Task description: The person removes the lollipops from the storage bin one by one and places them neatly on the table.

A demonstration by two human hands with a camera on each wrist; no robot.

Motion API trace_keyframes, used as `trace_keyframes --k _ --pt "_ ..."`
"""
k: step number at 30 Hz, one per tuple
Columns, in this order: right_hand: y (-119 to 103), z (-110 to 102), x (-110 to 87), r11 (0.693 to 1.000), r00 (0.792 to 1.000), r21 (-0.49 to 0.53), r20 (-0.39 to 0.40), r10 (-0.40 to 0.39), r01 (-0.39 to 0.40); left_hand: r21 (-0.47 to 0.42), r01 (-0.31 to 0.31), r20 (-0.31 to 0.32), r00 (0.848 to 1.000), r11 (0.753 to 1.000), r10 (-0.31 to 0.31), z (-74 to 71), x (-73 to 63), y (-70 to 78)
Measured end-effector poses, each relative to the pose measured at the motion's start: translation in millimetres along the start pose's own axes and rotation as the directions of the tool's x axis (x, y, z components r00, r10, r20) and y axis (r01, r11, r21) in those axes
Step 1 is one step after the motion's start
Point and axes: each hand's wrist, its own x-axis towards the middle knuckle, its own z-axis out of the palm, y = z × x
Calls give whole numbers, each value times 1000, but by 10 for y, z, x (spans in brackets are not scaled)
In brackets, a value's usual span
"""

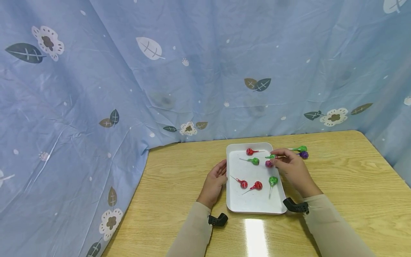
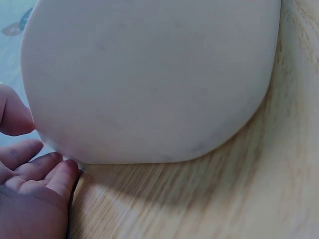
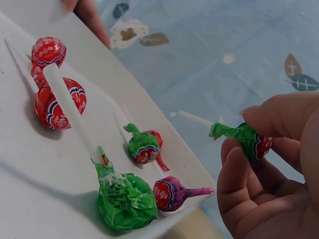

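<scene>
A white tray [image 1: 250, 207] holds several wrapped lollipops. My left hand [image 1: 214, 183] is at its left side, thumb by the rim and fingers along the outer wall, gripping the edge. With thumb and fingers, my right hand [image 1: 293, 170] pinches a green lollipop [image 3: 255, 142] by its wrapped head above the tray's right side, the white stick pointing left. Below it lie a purple lollipop [image 3: 170, 193] and a green lollipop [image 3: 127, 201]. Red lollipops [image 1: 258, 185] lie in the lower middle, and another red lollipop [image 1: 249, 151] lies near the far rim.
Beyond my right hand, a green lollipop [image 1: 302, 148] and a dark purple lollipop [image 1: 303, 155] lie on the wooden table [image 1: 353, 171]. A blue patterned curtain [image 1: 205, 71] hangs behind the table and along its left side.
</scene>
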Motion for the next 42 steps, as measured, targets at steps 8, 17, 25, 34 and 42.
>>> trace_keyframes --k 8,17,25,34,42 --pt "69 -60 -32 996 1000 85 26 15 -17 19 6 -7 1000 1000 -6 -5 -13 9" --pt "156 -107 -48 983 998 185 65 8 -20 19 15 -13 1000 1000 -15 -14 -13 -4" --pt "190 -87 -32 970 998 239 57 21 -34 25 13 -13 1000 1000 -12 -7 -16 11" --pt "220 -70 -27 950 1000 312 25 5 -13 26 18 -32 999 999 -18 0 -23 27" --pt "277 -143 -79 926 999 378 -37 6 9 24 12 -25 1000 1000 -11 7 -4 4"
